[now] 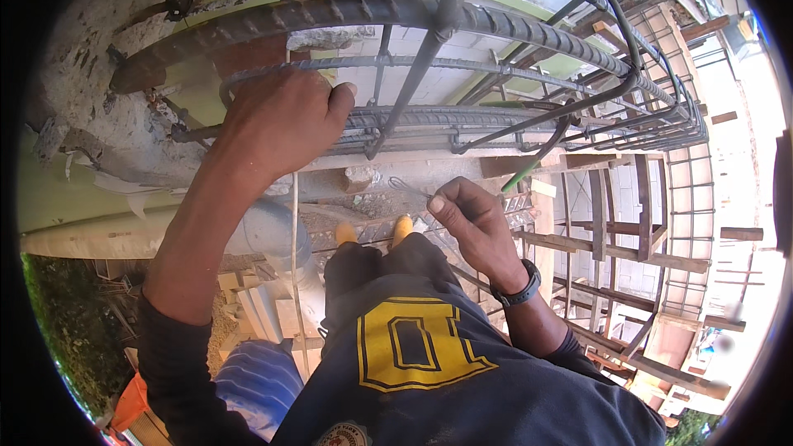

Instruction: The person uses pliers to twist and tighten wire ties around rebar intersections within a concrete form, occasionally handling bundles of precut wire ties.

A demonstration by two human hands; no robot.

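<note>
A cage of ribbed steel rebar (pixel 363 12) runs across the upper part of the head view, with bent stirrups around its long bars. My left hand (pixel 285 120) is closed over a thinner bar at the cage's left end; its fingertips are hidden behind. Lower and to the right, my right hand (pixel 472 219) pinches a thin piece of looped tie wire (pixel 403 187), which points left below the cage. Green-handled pincers (pixel 522 172) hang among the bars just above my right hand, touched by neither hand.
Broken concrete (pixel 91 91) borders the cage at left. Below are my yellow boots (pixel 402 227), a large grey pipe (pixel 268 227) and an upright thin rod (pixel 295 281). Timber framing (pixel 611 248) and another rebar cage (pixel 692 198) stand at right. A blue striped sack-like thing (pixel 258 384) lies lower left.
</note>
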